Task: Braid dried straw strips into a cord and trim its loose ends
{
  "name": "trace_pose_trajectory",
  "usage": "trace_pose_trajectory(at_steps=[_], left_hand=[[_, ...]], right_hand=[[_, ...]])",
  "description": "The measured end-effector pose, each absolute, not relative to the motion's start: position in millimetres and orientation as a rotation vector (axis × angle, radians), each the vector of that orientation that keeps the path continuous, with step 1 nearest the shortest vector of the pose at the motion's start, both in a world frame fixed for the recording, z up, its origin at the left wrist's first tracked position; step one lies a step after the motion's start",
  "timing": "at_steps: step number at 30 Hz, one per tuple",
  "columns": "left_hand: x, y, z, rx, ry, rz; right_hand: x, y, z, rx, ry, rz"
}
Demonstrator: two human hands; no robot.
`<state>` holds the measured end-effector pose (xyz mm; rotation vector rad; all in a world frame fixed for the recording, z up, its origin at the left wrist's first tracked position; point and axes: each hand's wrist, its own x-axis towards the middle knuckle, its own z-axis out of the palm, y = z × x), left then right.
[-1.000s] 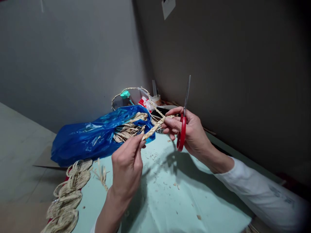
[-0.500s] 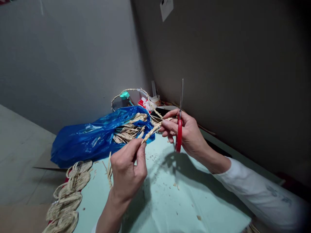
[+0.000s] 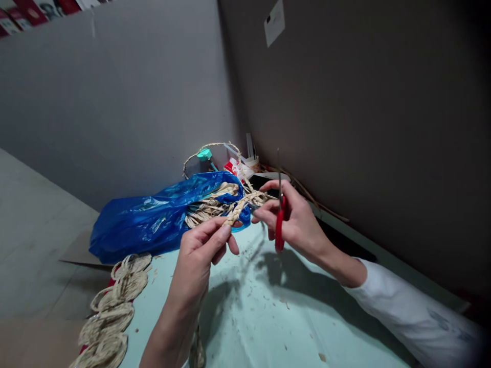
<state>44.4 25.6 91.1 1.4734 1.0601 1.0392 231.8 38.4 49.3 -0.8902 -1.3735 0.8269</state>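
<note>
My left hand (image 3: 203, 245) pinches a pale braid of dried plant fibre (image 3: 240, 207) between thumb and fingers. The braid slants up and right from that grip. Close to its far end is my right hand (image 3: 293, 214), with red-handled scissors (image 3: 281, 225) hooked on it, the blade pointing upward. Whether the right fingertips touch the braid is hard to see. A thin twisted strand arches up behind the braid. Just beyond the left hand lies a blue plastic bag (image 3: 141, 220), its mouth showing dried fibre strips (image 3: 209, 207).
Coiled braids (image 3: 115, 306) hang along the table's left edge. At the back corner stand a bottle with a teal cap (image 3: 204, 154), a cup (image 3: 252, 163) with tools in it, and a red-and-white packet (image 3: 232, 166). Small scraps dot the pale green tabletop (image 3: 264, 317). Grey walls rise behind.
My left hand has turned and its grip now shows more of the braid. My right fingers have spread from the braid's far end. The view has shifted slightly.
</note>
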Motion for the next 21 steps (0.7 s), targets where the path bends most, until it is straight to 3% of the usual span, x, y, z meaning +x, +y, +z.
trace_pose_trajectory(at_steps=[9, 21], left_hand=[[45, 23, 90, 1.446, 1.039, 1.086], [49, 23, 86, 1.394, 0.996, 1.106]], right_hand=[[224, 36, 35, -1.351, -2.058, 0.047], [226, 39, 34, -1.509, -2.083, -0.209]])
